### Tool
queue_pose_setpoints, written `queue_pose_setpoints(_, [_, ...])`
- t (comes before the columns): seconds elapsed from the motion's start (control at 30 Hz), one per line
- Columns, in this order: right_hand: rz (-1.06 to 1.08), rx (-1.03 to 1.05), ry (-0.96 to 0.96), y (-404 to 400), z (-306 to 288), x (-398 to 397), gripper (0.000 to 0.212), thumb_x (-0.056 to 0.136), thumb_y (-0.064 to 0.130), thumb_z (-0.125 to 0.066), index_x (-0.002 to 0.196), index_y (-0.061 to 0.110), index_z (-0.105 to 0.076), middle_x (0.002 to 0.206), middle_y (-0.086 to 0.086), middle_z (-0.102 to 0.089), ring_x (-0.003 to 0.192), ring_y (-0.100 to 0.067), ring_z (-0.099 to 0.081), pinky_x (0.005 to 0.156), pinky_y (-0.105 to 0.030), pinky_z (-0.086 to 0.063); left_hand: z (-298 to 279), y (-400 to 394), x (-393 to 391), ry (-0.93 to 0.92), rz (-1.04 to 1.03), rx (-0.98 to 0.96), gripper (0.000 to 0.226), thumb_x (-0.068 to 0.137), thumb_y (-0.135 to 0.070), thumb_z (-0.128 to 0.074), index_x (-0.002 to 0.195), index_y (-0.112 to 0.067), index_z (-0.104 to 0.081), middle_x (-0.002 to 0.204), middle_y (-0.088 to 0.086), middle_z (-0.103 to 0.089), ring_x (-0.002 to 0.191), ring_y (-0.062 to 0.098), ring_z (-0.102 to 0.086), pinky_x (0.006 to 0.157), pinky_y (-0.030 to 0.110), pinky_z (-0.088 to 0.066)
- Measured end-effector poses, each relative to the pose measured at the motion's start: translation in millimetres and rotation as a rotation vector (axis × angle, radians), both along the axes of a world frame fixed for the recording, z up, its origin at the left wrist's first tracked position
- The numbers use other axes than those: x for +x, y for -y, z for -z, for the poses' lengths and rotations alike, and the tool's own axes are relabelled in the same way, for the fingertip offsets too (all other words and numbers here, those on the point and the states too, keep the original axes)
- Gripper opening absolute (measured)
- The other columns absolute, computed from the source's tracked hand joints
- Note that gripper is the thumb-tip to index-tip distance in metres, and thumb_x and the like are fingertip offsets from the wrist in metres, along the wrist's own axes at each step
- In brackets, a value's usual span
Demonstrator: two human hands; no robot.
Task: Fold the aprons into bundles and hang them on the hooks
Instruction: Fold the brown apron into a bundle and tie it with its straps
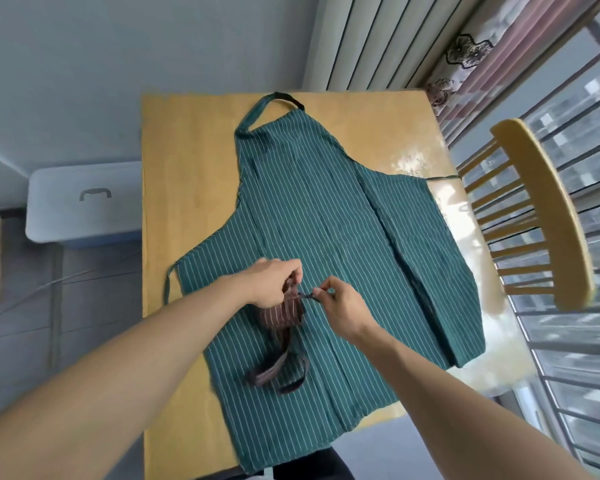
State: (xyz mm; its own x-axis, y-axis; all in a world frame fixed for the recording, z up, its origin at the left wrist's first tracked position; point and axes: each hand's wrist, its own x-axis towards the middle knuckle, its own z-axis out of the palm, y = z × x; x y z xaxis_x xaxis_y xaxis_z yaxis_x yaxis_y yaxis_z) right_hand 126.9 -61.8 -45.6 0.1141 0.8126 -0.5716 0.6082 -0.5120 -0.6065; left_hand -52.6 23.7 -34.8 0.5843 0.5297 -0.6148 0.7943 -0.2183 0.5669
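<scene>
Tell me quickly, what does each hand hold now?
Left hand: grips the brown apron bundle.
Right hand: pinches the bundle's tie string.

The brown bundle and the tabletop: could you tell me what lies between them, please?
The green striped apron, spread flat on the table, lies under the brown bundle, as the head view shows.

A yellow-wood table (174, 168) stands against a pale blue wall (118, 46), with a lidded grey bin (84, 209) off its left edge, a wooden spindle-back chair (541, 216) at its right edge, and a floral curtain (482, 57) beside bright barred windows (575, 341).
</scene>
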Motion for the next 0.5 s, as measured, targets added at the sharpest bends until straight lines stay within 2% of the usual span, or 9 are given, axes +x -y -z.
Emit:
queue_pose_setpoints(0.03, [0.013, -0.001, 0.011, -0.4, 2.8, 3.8, 0.022, 0.105, 0.031, -0.053, 0.090, 0.016, -0.057, 0.056, 0.006, -0.050, 0.038, -0.003, -0.034, 0.040, -0.023, -0.029, 8.5, 9.5, 4.8, 0.048, -0.102, 0.188, 0.050, 0.085, 0.014, -0.052, 0.116, -0.025, -0.057, 0.127, -0.010, -0.050, 0.120, 0.015, -0.042, 0.102, 0.043, -0.039])
queue_pose_setpoints(0.07, [0.025, -0.004, 0.008, -0.8, 5.2, 7.6, 0.022, 0.105, 0.031, -0.053, 0.090, 0.016, -0.058, 0.056, 0.006, -0.050, 0.039, -0.004, -0.034, 0.040, -0.023, -0.029, 17.1, 20.2, 7.6, 0.108, -0.212, 0.411, 0.046, 0.083, 0.015, -0.056, 0.111, -0.021, -0.063, 0.128, -0.008, -0.053, 0.126, 0.017, -0.041, 0.109, 0.045, -0.036])
queue_pose_setpoints(0.1, [0.035, -0.010, -0.010, -2.8, 9.9, 10.8, 0.022, 0.105, 0.031, -0.053, 0.090, 0.016, -0.058, 0.056, 0.005, -0.050, 0.040, -0.006, -0.034, 0.040, -0.023, -0.029, 27.7, 29.8, 8.9, 0.152, -0.303, 0.578, 0.038, 0.082, 0.013, -0.063, 0.103, -0.017, -0.068, 0.122, -0.004, -0.058, 0.121, 0.020, -0.047, 0.106, 0.045, -0.041])
queue_pose_setpoints(0.17, [0.033, 0.014, -0.030, -1.6, 8.8, 13.4, 0.023, 0.104, 0.032, -0.054, 0.091, 0.014, -0.059, 0.057, 0.003, -0.051, 0.040, -0.006, -0.033, 0.040, -0.023, -0.029, 45.2, 50.9, 2.2, 0.239, -0.399, 0.701, 0.021, 0.083, 0.007, -0.070, 0.092, -0.012, -0.072, 0.099, 0.000, -0.061, 0.098, 0.023, -0.055, 0.088, 0.045, -0.052])
queue_pose_setpoints(0.23, [0.012, 0.051, -0.055, -2.8, 9.9, 15.0, 0.023, 0.104, 0.033, -0.056, 0.090, 0.015, -0.059, 0.058, 0.003, -0.052, 0.041, -0.005, -0.032, 0.042, -0.025, -0.030, 54.5, 61.9, -3.4, 0.296, -0.441, 0.591, 0.017, 0.091, 0.004, -0.064, 0.098, -0.010, -0.071, 0.097, -0.002, -0.061, 0.096, 0.019, -0.056, 0.090, 0.042, -0.054])
queue_pose_setpoints(0.3, [-0.053, 0.102, -0.028, -2.1, 9.9, 15.1, 0.022, 0.103, 0.035, -0.057, 0.088, 0.018, -0.060, 0.058, 0.004, -0.054, 0.043, -0.005, -0.035, 0.044, -0.028, -0.033, 54.9, 67.1, -7.1, 0.295, -0.490, 0.428, 0.022, 0.097, -0.009, -0.057, 0.117, -0.015, -0.064, 0.109, -0.008, -0.057, 0.107, 0.012, -0.053, 0.101, 0.032, -0.046])
queue_pose_setpoints(0.37, [-0.146, 0.152, 0.044, -2.1, 6.1, 14.7, 0.020, 0.102, 0.037, -0.058, 0.088, 0.023, -0.061, 0.058, 0.005, -0.057, 0.045, -0.006, -0.041, 0.046, -0.027, -0.036, 52.8, 66.5, -7.2, 0.278, -0.490, 0.359, 0.034, 0.096, -0.024, -0.062, 0.129, -0.023, -0.055, 0.115, -0.012, -0.053, 0.110, 0.006, -0.047, 0.101, 0.026, -0.039])
queue_pose_setpoints(0.43, [-0.203, 0.179, 0.044, -6.0, -1.5, 15.4, 0.018, 0.100, 0.037, -0.061, 0.089, 0.023, -0.063, 0.062, 0.005, -0.061, 0.047, -0.005, -0.046, 0.046, -0.025, -0.039, 50.9, 63.5, -4.9, 0.264, -0.476, 0.358, 0.039, 0.091, -0.031, -0.071, 0.128, -0.025, -0.060, 0.114, -0.015, -0.055, 0.107, 0.004, -0.045, 0.098, 0.026, -0.039])
queue_pose_setpoints(0.5, [-0.247, 0.201, 0.003, -13.4, -11.0, 17.9, 0.017, 0.099, 0.035, -0.065, 0.088, 0.023, -0.066, 0.067, 0.004, -0.066, 0.051, -0.005, -0.051, 0.049, -0.026, -0.045, 49.6, 60.9, 1.0, 0.265, -0.442, 0.387, 0.036, 0.087, -0.027, -0.077, 0.122, -0.024, -0.069, 0.109, -0.012, -0.061, 0.100, 0.006, -0.047, 0.095, 0.029, -0.045])
